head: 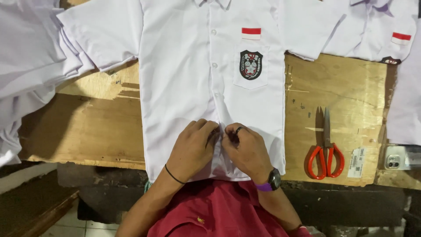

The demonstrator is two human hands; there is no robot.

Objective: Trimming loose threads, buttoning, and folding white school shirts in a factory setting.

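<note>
**Where everything is lying on your bench**

A shirt (193, 83) is lying flat on the table (351, 96) straight ahead of you, hem nearest you. Your left hand (192, 149) and right hand (245, 151) are resting side by side on its lower front. Scissors (325, 151) are lying to its right, a phone (401, 158) further right at the edge. A pile of shirts (30, 57) is sitting on the left, another shirt (381, 30) at far right
</note>
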